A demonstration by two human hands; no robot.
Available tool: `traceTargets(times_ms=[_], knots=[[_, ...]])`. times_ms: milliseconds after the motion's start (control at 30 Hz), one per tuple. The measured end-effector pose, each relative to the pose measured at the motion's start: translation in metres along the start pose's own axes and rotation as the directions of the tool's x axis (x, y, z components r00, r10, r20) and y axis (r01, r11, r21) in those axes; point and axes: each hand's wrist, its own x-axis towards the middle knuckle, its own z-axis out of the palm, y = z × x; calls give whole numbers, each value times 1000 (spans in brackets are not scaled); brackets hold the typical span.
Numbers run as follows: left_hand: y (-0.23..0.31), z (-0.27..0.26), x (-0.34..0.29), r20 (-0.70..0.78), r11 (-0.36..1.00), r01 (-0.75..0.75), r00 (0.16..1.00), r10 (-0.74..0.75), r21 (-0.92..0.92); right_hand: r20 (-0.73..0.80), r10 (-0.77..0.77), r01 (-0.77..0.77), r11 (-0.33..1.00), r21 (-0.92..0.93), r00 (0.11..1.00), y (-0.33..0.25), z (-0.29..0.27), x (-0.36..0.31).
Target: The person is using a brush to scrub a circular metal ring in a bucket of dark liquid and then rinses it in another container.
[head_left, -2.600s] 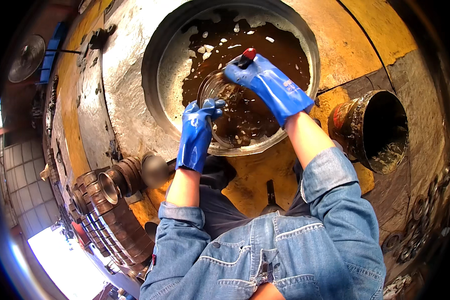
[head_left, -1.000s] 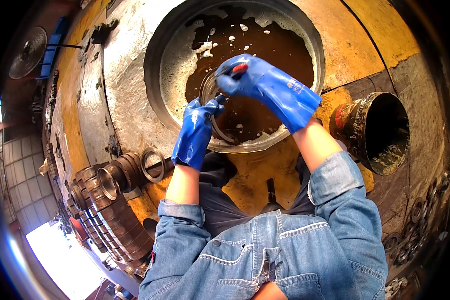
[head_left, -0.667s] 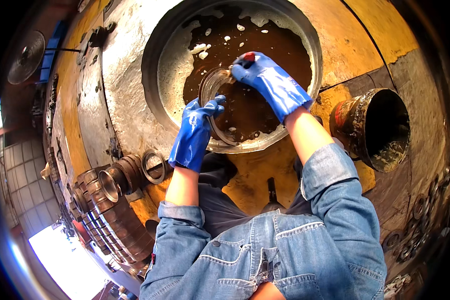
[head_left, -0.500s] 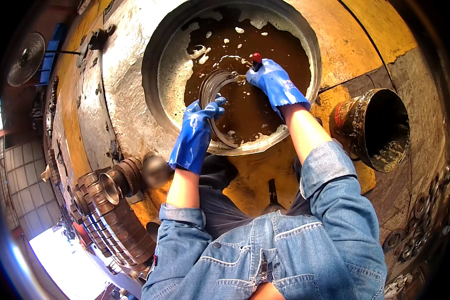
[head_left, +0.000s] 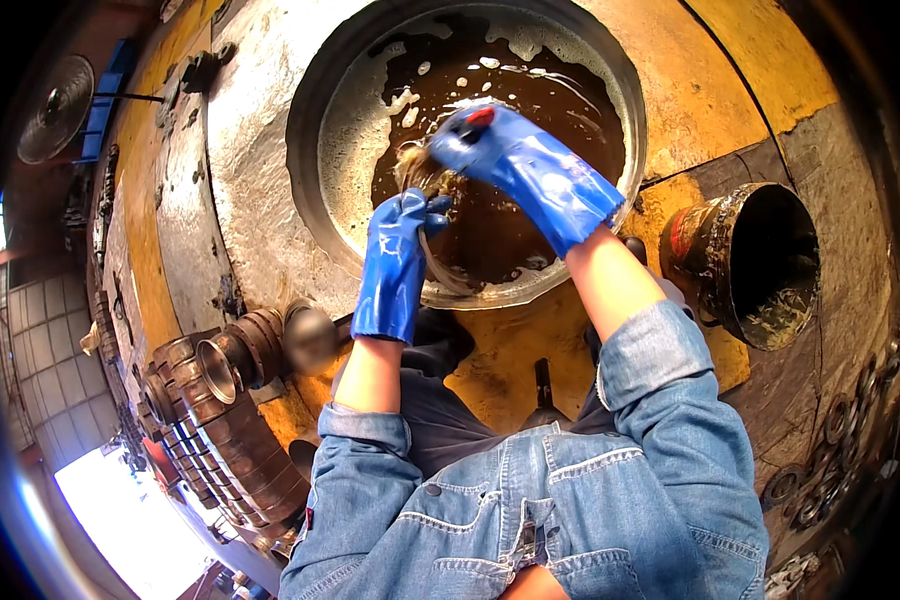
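Both hands wear blue rubber gloves over a wide round basin (head_left: 634,120) of brown, foamy liquid (head_left: 560,120). My left hand (head_left: 392,262) is closed on a metal ring (head_left: 444,274), holding it above the liquid near the basin's near-left side. Much of the ring is hidden behind the gloves. My right hand (head_left: 530,170) is wrapped round a brush (head_left: 420,168) with a red and black handle; its pale bristles lie at the ring's upper part, just above my left fingers. Motion blurs the bristles.
A dirty open bucket (head_left: 740,262) lies tilted right of the basin. Stacked metal rings (head_left: 195,400) and a rounded metal part (head_left: 311,338) sit at the left. Several smaller rings (head_left: 840,440) lie at the far right. Yellow and grey metal plates (head_left: 680,90) surround the basin.
My right hand has swept left with the brush, from the ring's right side to its upper left. My left hand has shifted slightly, still holding the ring.
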Motion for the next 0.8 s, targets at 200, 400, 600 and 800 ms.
traceTargets(times_ms=[200,400,600,800], knots=[[5,12,-2,-54,1000,-27,998,28,14,85,147,-165,950,263,985,49,-23,27],[7,8,2,-2,998,-66,998,66,17,98,-16,12,999,37,995,-17,0,-3],[2,-1,6,5,997,-14,1000,15,-71,-362,165,-114,981,158,917,31,-6,-12],[9,10,0,-20,1000,-18,1000,18,-5,-159,693,-706,652,-278,703,41,-25,16]])
